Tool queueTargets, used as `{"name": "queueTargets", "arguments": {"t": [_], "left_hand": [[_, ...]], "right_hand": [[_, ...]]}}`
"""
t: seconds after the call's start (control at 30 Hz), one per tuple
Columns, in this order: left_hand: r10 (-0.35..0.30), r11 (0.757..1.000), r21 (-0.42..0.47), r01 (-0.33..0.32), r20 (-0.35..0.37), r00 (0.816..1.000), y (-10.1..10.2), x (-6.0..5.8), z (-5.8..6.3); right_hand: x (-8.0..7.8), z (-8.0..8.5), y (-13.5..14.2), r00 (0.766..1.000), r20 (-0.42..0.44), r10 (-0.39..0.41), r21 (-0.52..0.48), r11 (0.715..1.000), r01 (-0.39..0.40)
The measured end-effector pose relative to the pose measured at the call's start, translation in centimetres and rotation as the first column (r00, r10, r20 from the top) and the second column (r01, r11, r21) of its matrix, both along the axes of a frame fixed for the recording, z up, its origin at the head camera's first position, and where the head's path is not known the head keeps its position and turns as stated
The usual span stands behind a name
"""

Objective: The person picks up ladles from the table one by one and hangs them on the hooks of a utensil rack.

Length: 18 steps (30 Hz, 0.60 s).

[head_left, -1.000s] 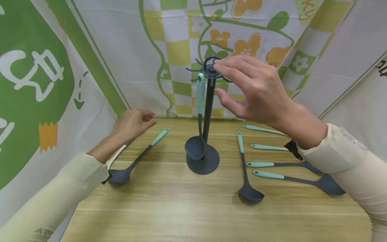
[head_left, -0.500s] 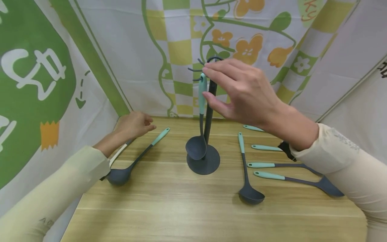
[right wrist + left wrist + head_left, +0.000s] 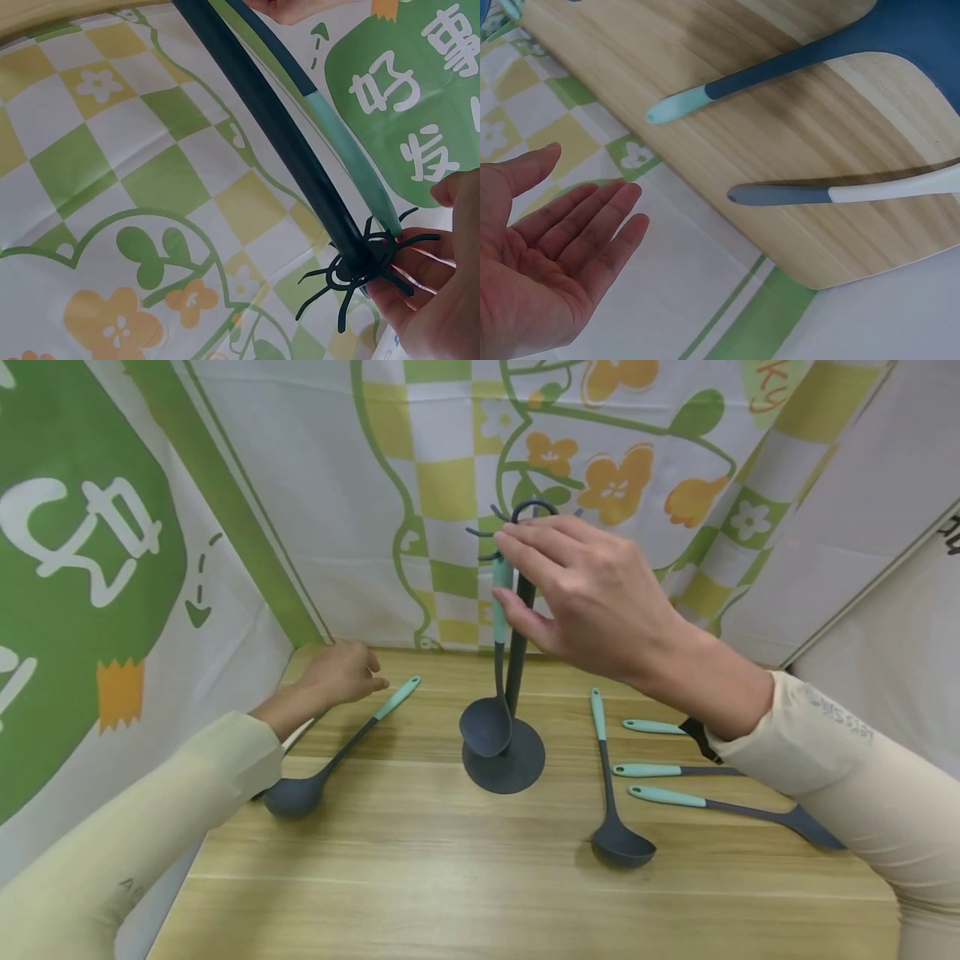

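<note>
A dark rack with a post [image 3: 517,672] and curved hooks at its top stands mid-table in the head view. From one hook hangs a ladle [image 3: 486,727] with a mint handle, bowl down. My right hand [image 3: 585,593] reaches to the rack's top, its fingertips at the upper end of that handle. In the right wrist view, the thumb [image 3: 450,187] stands apart from the mint handle [image 3: 349,154], and the fingers lie behind the hooks. My left hand [image 3: 341,675] hovers palm up at the back left, holding nothing, near a utensil with a grey-tipped white handle [image 3: 780,196].
Another dark ladle [image 3: 296,797] with a mint handle lies at left. On the right lie a ladle [image 3: 622,843], a turner [image 3: 813,827] and further mint-handled utensils, partly hidden by the right arm. A printed cloth [image 3: 442,493] hangs behind the table.
My right hand has moved left and slightly down, from beside the rack's top to the hanging ladle's handle. The left hand has shifted slightly and stays free. The ladle hangs as before.
</note>
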State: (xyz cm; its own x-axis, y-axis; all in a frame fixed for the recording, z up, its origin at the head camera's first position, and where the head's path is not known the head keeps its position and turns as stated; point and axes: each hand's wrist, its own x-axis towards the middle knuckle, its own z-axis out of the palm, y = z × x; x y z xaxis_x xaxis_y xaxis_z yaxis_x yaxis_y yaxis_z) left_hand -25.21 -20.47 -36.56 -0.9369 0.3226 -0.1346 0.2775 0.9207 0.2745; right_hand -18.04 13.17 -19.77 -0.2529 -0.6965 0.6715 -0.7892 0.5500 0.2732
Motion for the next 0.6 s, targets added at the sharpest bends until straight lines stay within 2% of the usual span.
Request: {"name": "queueTargets", "arguments": {"t": [0.23,0.37,0.6], "left_hand": [[-0.042,0.997,-0.065,0.04,-0.02,0.999,-0.2,-0.1,-1.2],[-0.048,0.997,-0.053,0.047,-0.007,0.999,-0.5,-0.5,-2.1],[-0.038,0.995,-0.087,0.041,0.036,0.999,-0.4,-0.7,-2.8]], "right_hand": [[0.0,-0.3,-0.1,1.0,-0.009,-0.007,0.015,1.0,0.007],[0.0,-0.3,-0.1,1.0,-0.009,-0.012,0.016,1.0,0.012],[0.1,-0.5,0.1,1.0,-0.01,-0.025,0.014,1.0,0.025]]}}
